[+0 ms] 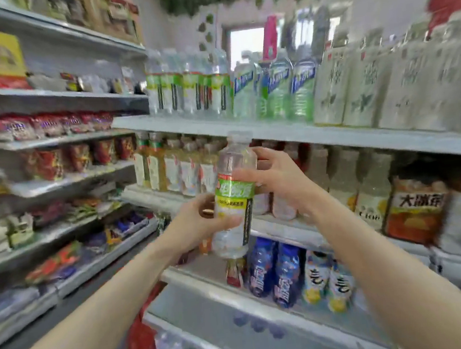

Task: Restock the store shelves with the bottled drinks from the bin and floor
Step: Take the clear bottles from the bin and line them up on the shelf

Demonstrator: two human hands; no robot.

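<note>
Now both hands hold one clear bottle (pixel 233 199) upright below the top drink shelf (pixel 290 136): left hand (pixel 200 222) curled round its lower body, right hand (pixel 271 176) gripping its shoulder. Shelving looks under way; next it probably must rise to the matching green-labelled bottles (pixel 187 91) on that shelf.

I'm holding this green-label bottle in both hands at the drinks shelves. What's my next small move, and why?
Probably lift the bottle up onto the upper shelf, beside the matching green-label bottles standing there. Your left hand and right hand both grip it upright, its cap about level with that shelf's front edge.
</note>
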